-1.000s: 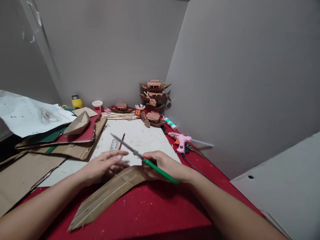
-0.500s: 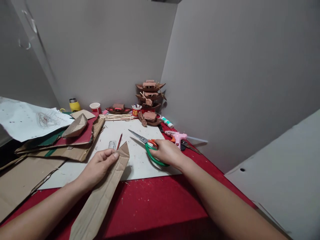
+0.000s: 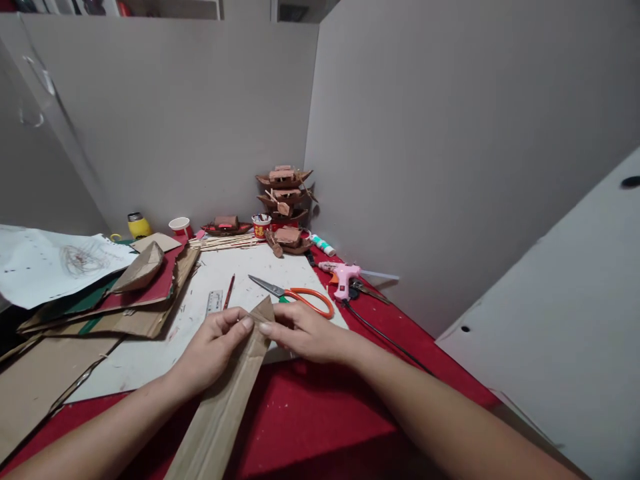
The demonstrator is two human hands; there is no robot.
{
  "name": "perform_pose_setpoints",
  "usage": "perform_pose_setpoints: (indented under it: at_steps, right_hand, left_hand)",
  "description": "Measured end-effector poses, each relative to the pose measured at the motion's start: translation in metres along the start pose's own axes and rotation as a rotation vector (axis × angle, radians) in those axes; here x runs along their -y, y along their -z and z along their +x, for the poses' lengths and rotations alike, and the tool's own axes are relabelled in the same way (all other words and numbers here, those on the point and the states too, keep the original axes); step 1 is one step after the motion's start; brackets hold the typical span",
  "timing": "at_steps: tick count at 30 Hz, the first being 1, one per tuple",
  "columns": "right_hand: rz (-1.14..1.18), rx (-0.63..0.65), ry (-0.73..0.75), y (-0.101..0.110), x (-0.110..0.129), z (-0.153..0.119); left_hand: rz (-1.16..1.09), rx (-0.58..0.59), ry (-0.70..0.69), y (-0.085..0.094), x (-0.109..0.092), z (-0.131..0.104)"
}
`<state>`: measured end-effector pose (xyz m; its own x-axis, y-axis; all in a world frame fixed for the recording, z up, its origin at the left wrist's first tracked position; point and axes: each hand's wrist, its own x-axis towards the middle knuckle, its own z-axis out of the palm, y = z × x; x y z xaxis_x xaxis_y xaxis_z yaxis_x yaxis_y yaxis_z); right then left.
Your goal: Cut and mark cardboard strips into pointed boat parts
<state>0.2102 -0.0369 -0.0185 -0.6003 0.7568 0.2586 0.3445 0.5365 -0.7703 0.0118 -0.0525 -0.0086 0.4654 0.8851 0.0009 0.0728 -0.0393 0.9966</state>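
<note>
A long brown cardboard strip (image 3: 225,407) with a pointed tip runs up from the bottom edge of the view. My left hand (image 3: 213,343) pinches its left side just below the tip, thumb on top. Opposite, my right hand (image 3: 305,333) grips the right side of the strip near the same point, its fingers partly hidden behind the cardboard. Just past my right hand, scissors (image 3: 275,288) with orange and green handles lie on the white board (image 3: 190,333). A red pencil (image 3: 229,291) and a clear ruler (image 3: 215,301) lie beyond my left hand.
Cardboard sheets (image 3: 145,320) and a folded cardboard boat (image 3: 143,267) are piled at left. Model boats (image 3: 284,179) stand stacked at the back, near thin sticks (image 3: 225,241) and a paper cup (image 3: 261,227). A pink glue gun (image 3: 344,277) lies at right by the grey partition (image 3: 425,167).
My right hand has let go of the scissors, which now lie on the board, and has taken hold of the cardboard strip beside my left hand. The view has shifted slightly.
</note>
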Motion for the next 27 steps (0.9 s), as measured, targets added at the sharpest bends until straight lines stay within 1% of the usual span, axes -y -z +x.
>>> perform_pose_setpoints:
  at_steps: [2,4,8,10,11,13,16,18,21,23,25,26,27]
  right_hand:
    - [0.039,0.008,0.039,-0.004,-0.002,-0.001]
    - [0.000,-0.018,0.052,-0.005,-0.004,-0.002]
    - [-0.208,-0.089,0.024,-0.011,-0.003,-0.002]
    - [-0.300,-0.131,-0.022,-0.015,-0.002,0.000]
    - [-0.297,-0.144,-0.047,-0.016,-0.002,0.001]
    - [-0.157,-0.137,-0.076,-0.017,-0.003,0.003]
    - [0.194,-0.098,-0.064,-0.012,-0.006,0.005]
    - [0.343,-0.133,-0.068,-0.007,-0.007,0.005]
    - [0.468,-0.212,-0.081,0.000,-0.008,0.003]
    - [0.528,-0.230,-0.058,0.004,-0.007,0.001]
    - [0.568,-0.237,-0.031,0.007,-0.005,0.000]
    - [0.586,-0.232,-0.018,0.009,-0.004,-0.001]
    - [0.604,-0.221,-0.005,0.011,-0.003,-0.001]
  left_hand:
    - [0.079,0.010,-0.044,-0.005,0.000,0.002]
    - [0.201,-0.011,-0.108,-0.007,0.002,0.004]
    - [0.580,-0.153,-0.273,-0.009,0.012,0.004]
    - [0.707,-0.201,-0.302,-0.009,0.017,0.006]
    - [0.714,-0.210,-0.288,-0.009,0.018,0.006]
    - [0.598,-0.195,-0.214,-0.008,0.016,0.008]
    - [0.216,-0.089,-0.048,-0.004,0.010,0.007]
    - [-0.010,0.002,0.084,-0.001,0.007,0.004]
    - [-0.195,0.131,0.230,0.002,0.007,-0.003]
    - [-0.262,0.213,0.249,0.002,0.008,-0.006]
    - [-0.261,0.265,0.213,0.000,0.006,-0.009]
    - [-0.209,0.263,0.177,-0.001,0.004,-0.011]
    - [-0.126,0.235,0.128,-0.003,0.000,-0.013]
